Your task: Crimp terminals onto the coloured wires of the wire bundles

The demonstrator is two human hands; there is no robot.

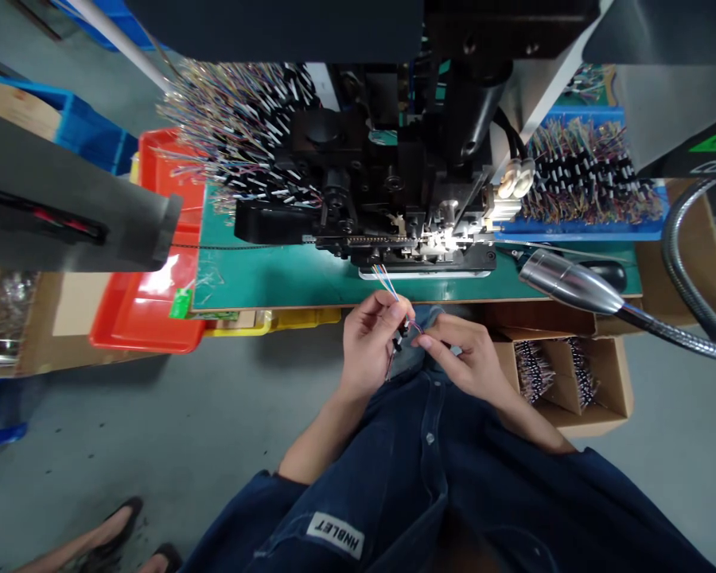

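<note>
A large black crimping machine (358, 159) fills the top of the view, its upper housing cut off by the frame and its inner parts partly lost in shadow and glare. It stands on a desk with a green mat top (274, 286). To the left, a dense fan of multicoloured wires with black-and-white ends (239, 135) spreads above a red plastic tray (146, 318), which a dark grey panel (65, 191) partly hides. To the right, a blue plastic tray (578, 231) holds a similar bundle of wires (590, 171). Below it, an open brown cardboard box (608, 382) has divided sections holding rows of dark wired pieces, too small to make out. A silver gooseneck lamp (573, 290) crosses the view just above a black computer mouse (605, 274).

The person's dark denim jacket (429, 477) fills the bottom of the view. Just in front of the desk edge, the left hand (367, 342) pinches thin multicoloured wires (387, 282) between thumb and fingers, near a small black connector (398, 338). The right hand (462, 362) is beside it, fingers nearly closed at the wires; whether they grip anything is hard to tell.
</note>
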